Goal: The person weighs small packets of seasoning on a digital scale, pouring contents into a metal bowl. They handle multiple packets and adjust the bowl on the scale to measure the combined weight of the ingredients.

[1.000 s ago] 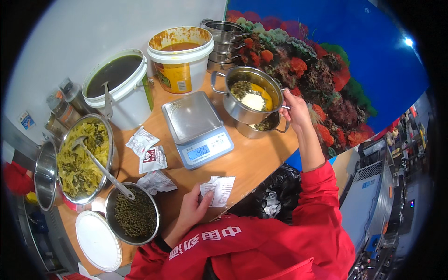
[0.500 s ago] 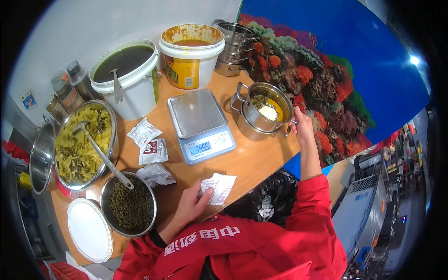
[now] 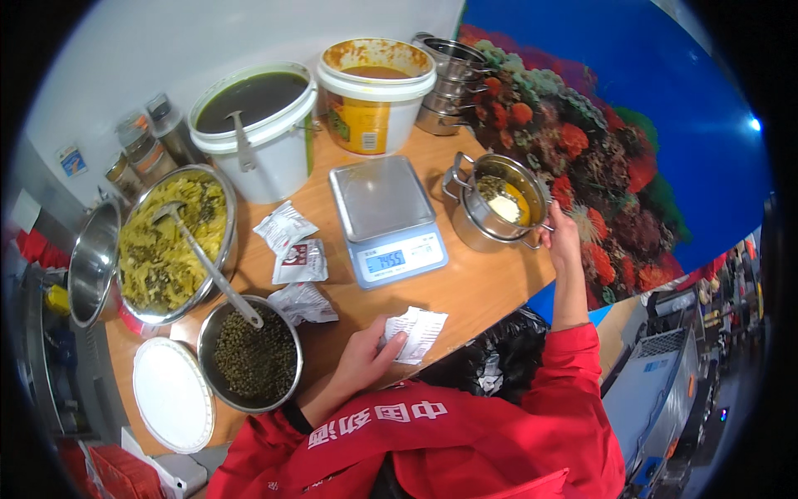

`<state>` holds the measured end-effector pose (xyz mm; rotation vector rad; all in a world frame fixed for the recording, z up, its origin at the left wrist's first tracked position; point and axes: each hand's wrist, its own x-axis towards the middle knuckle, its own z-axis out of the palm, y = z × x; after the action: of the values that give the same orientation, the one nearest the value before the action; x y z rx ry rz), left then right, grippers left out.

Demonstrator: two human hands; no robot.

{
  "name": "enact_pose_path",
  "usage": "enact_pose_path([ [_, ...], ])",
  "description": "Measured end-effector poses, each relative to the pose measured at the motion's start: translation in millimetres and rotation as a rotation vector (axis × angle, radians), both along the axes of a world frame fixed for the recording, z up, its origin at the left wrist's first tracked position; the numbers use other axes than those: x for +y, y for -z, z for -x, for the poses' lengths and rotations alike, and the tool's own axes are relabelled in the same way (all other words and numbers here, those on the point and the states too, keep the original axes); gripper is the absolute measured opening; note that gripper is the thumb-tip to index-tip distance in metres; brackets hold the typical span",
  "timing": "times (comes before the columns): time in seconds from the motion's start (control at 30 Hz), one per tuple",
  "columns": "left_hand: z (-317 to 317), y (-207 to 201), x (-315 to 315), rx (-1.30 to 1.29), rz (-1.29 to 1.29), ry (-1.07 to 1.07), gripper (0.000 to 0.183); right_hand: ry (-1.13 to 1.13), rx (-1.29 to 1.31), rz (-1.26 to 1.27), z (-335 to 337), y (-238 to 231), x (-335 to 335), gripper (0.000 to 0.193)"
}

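Observation:
Between the thumb and fingers of my left hand (image 3: 366,356) is a small white printed packet (image 3: 417,336), above the table's front edge. My right hand (image 3: 564,233) grips the side handle of a small steel pot (image 3: 503,224), which sits stacked on another steel pot (image 3: 477,234). Inside the upper pot lie dark green bits, a yellow-orange sauce and a mound of white powder (image 3: 504,208). A digital scale (image 3: 384,205) with a bare steel plate and a lit display stands between my hands.
Sachets (image 3: 301,262) lie left of the scale. Bowls of chopped pickled greens (image 3: 170,241) and small green peppercorns (image 3: 253,358) hold ladles. Behind stand a bucket of dark liquid (image 3: 253,166), a sauce bucket (image 3: 374,116) and stacked pots (image 3: 445,87). A black bag (image 3: 507,353) hangs below the edge.
The whole scene has shifted to the right in the picture as my head turned slightly left. Both hands keep their holds, on the packet and on the pot handle.

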<state>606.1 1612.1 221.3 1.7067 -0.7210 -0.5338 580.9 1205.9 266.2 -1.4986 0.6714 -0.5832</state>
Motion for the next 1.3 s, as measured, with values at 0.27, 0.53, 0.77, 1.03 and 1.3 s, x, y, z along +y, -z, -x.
enact_pose_path([
  [0.27,-2,19,-4,-0.006,0.046,-0.012,0.036,0.131,0.025,0.068,-2,13,-6,0.041],
  [0.53,-1,39,-12,-0.098,0.135,-0.114,0.040,-0.005,-0.113,0.032,12,25,-12,0.045],
  [0.77,-2,48,-15,-0.309,0.105,-0.267,0.047,0.266,-0.018,0.437,50,0,9,0.034],
  [1.03,14,-22,39,-0.041,0.123,0.351,0.036,-0.263,-0.175,0.450,-1,-16,139,0.031],
  [1.3,29,-79,193,-0.373,0.222,-0.206,0.017,-0.414,-0.203,0.315,-24,-12,177,0.025],
])
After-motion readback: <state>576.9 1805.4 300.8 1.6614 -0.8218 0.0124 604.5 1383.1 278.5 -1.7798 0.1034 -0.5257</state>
